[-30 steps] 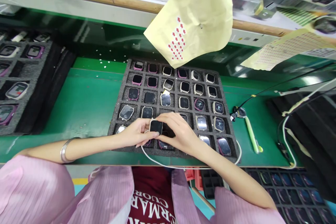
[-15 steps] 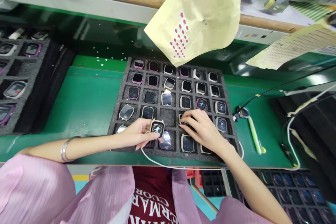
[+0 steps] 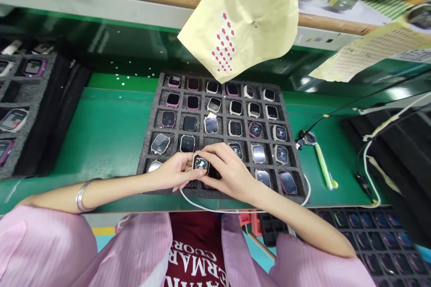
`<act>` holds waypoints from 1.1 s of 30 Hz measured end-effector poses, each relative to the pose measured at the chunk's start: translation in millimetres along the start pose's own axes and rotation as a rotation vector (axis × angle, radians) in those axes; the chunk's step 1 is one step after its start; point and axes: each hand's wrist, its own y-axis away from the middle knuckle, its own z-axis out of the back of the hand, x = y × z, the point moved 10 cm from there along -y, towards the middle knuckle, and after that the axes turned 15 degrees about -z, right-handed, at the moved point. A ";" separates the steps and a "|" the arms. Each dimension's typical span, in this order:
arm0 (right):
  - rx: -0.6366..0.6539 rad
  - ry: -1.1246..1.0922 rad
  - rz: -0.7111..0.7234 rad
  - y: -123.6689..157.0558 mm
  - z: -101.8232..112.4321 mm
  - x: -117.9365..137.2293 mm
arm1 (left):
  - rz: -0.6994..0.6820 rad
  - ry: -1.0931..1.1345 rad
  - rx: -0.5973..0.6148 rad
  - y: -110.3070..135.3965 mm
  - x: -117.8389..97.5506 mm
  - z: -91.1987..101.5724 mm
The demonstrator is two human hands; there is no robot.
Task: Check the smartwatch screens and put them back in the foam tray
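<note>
A dark foam tray with a grid of pockets lies on the green bench and holds several smartwatch bodies, some pink, some cream. My left hand and my right hand meet over the tray's near row. Both pinch one cream smartwatch body whose screen is lit. A white cable loops out from under my hands along the tray's near edge. The pockets under my hands are hidden.
A yellow paper with red arrow stickers hangs above the tray. A green pen-like tool and cables lie to the right. Another foam tray of watches sits at far left, and a black tray at lower right.
My right hand left the pockets on the right and came back to the watch in my left hand. The watch's screen stays lit after being dark one second ago.
</note>
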 end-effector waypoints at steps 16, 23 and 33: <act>-0.014 0.114 -0.090 -8.8 19.4 -44.2 | 0.083 0.087 0.003 17.0 -5.4 0.4; 0.168 0.311 0.039 -55.8 -17.6 -5.1 | 0.056 0.142 -0.026 34.6 4.4 6.6; 0.150 -0.108 -0.094 -68.3 6.2 -23.2 | 0.006 0.224 0.025 29.7 2.4 4.8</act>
